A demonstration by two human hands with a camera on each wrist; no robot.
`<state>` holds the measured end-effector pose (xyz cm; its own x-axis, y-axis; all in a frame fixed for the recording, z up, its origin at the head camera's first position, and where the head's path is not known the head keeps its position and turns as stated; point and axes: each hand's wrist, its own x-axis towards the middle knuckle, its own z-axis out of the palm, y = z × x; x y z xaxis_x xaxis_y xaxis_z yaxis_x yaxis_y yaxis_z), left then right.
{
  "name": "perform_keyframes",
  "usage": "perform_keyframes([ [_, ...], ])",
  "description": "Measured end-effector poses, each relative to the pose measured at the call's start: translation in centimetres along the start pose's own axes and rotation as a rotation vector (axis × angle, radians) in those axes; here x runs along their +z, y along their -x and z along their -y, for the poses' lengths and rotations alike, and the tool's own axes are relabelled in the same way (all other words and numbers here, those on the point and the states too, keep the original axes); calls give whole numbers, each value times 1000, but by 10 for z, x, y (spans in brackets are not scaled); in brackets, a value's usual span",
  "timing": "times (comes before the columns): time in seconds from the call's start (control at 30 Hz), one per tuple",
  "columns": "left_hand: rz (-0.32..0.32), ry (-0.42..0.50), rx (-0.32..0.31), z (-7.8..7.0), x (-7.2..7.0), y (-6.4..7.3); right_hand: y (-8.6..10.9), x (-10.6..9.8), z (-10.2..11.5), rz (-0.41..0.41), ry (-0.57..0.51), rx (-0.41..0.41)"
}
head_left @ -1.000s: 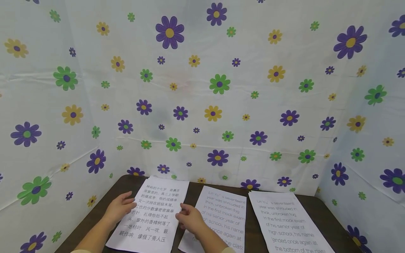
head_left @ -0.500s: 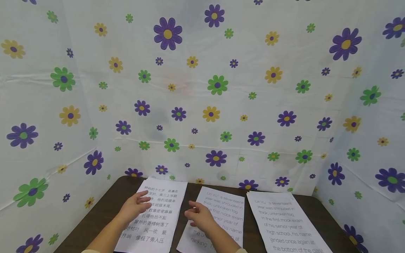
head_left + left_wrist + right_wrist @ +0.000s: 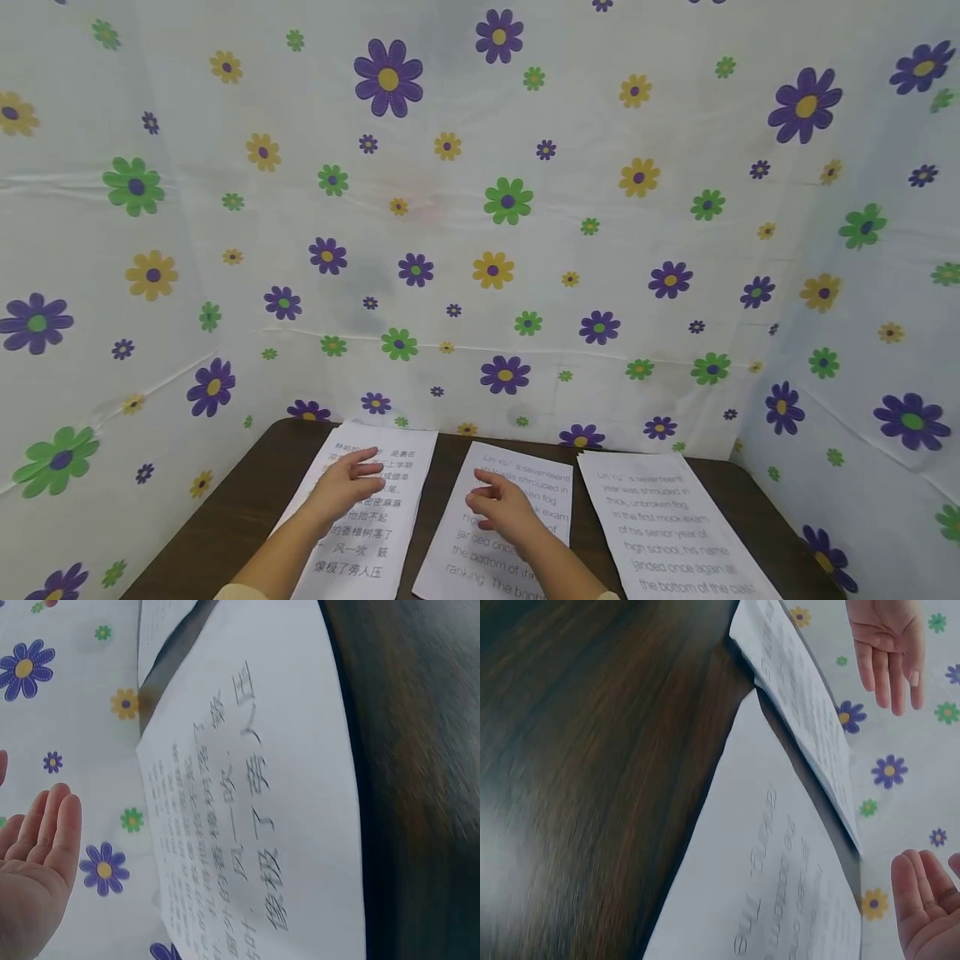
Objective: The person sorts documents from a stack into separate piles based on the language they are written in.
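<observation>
Three lots of printed paper lie side by side on a dark wooden table. My left hand [image 3: 347, 485] hovers over the left stack [image 3: 360, 546], printed in Chinese characters, and covers part of its text in the head view. Its fingers look straight and hold nothing in the left wrist view. Over the middle paper [image 3: 457, 575], which bears English text, is my right hand [image 3: 506, 507], fingers loosely bent with nothing between them. Both palms face inward in the right wrist view. To the right lies another English-printed stack [image 3: 667, 533], touched by neither hand.
The dark brown table [image 3: 217, 508] has rounded back corners. White cloth [image 3: 450, 225] with purple, green and yellow flowers hangs behind it and on both sides. Narrow strips of table show between the papers.
Both hands have moved right: the left from the left stack's left edge to above its text, the right from that stack's right edge to above the middle paper. The head view has turned slightly right.
</observation>
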<state>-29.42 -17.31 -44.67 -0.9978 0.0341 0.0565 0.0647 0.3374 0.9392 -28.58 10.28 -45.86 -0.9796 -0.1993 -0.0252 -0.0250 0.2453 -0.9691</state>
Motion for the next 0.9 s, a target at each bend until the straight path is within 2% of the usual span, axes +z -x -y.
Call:
perform_keyframes([
  [0.2,12,15,18,-6,12,-4,6,-20,-2,-33,33,35],
  [0.43,26,49,32,-9,24,-10,14,-44,-7,-72,70,38],
  [0.57,51,56,44,-10,31,-13,17,-59,-12,-105,93,52],
  [0.9,61,58,40,-11,49,-20,23,-90,-29,-210,130,86],
])
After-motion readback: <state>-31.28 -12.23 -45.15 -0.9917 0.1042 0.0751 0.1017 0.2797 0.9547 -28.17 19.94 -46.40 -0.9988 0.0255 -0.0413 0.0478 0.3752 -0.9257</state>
